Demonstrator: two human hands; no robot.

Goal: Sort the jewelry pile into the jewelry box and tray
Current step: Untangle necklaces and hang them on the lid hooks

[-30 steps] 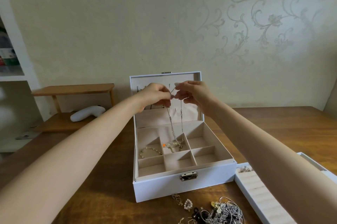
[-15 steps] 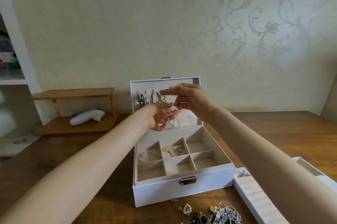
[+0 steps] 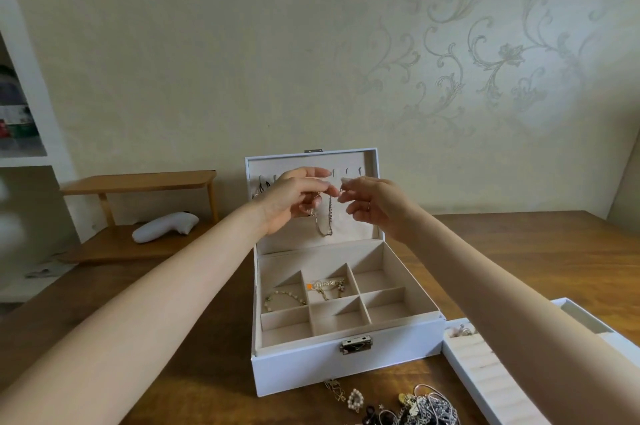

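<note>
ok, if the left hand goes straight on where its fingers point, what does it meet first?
The left hand points its fingers right, at the right hand, just across the chain both seem to pinch. Probably the right fingertips first; depth between the hands is unclear.

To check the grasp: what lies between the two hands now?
Head view: a thin chain hangs looped between the left hand and right hand, both pinching it.
</note>
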